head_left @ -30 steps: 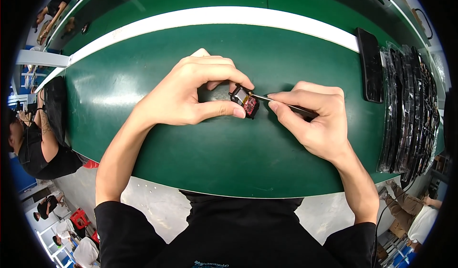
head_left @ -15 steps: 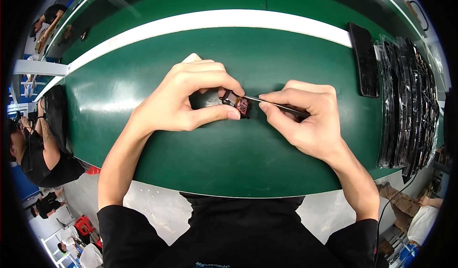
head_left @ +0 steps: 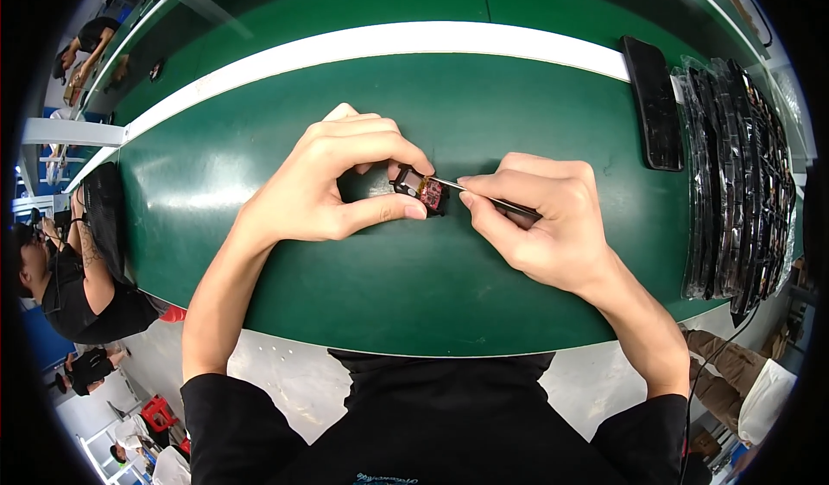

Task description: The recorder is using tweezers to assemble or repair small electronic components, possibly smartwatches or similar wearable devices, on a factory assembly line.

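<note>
My left hand [head_left: 332, 183] pinches a small dark electronic part [head_left: 420, 191] with a reddish face between thumb and fingers, just above the green table [head_left: 259, 174]. My right hand [head_left: 540, 221] grips thin metal tweezers [head_left: 466, 189], and their tip touches the top of the part. The lower side of the part is hidden behind my left thumb.
A black phone-sized slab [head_left: 652, 103] lies at the right, next to a row of several dark items in clear bags [head_left: 743, 174]. A white stripe [head_left: 389, 40] crosses the table beyond my hands. Other people [head_left: 60, 278] sit at the left, below the table edge.
Both hands and the small part have stayed together, drifting slightly left in the picture. The tweezers' tip remains on the part.
</note>
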Action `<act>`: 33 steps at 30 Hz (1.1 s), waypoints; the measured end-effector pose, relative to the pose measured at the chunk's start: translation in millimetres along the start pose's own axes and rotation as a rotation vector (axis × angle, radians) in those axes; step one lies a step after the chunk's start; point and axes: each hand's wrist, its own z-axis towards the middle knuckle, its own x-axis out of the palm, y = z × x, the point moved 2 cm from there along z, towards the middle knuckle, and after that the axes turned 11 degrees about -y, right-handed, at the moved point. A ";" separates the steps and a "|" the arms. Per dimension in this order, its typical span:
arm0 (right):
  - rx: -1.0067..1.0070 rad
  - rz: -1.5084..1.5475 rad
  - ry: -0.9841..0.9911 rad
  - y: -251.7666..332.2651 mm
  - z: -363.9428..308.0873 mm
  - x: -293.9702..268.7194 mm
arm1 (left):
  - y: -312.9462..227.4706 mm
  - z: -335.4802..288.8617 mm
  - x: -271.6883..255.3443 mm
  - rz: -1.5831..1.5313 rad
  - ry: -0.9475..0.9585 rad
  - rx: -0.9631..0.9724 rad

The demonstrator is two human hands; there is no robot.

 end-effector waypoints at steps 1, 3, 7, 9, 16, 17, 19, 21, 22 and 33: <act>-0.002 0.000 -0.005 0.2 0.1 -0.3 | -0.7 -0.2 -0.6 0.003 0.002 0.003; -0.023 -0.009 0.017 1.4 0.3 -0.5 | -0.1 -1.7 -0.5 -0.001 -0.006 -0.021; 0.010 -0.029 0.034 4.5 1.8 -8.4 | -1.1 -1.9 -0.1 0.003 -0.010 -0.009; 0.098 -0.033 0.006 8.1 2.7 -12.7 | -1.6 -1.3 1.0 0.001 -0.036 -0.047; 0.187 0.063 -0.013 6.8 8.8 -6.6 | -1.8 -0.4 2.3 0.060 -0.054 0.063; 0.188 0.058 0.019 9.6 9.6 -5.0 | -2.8 -2.0 -0.3 0.064 -0.060 0.072; 0.217 0.063 0.040 12.2 9.0 -3.2 | -3.3 -1.9 1.2 0.084 -0.053 0.051; 0.084 -0.009 0.022 9.4 4.2 -2.1 | -7.0 1.4 2.8 0.066 -0.054 0.028; 0.123 -0.086 0.079 8.2 2.5 -3.2 | -7.1 3.1 3.9 0.046 -0.055 0.018; -0.049 -0.161 0.105 -4.7 -10.7 17.4 | 6.5 -17.8 10.1 -0.004 -0.098 -0.200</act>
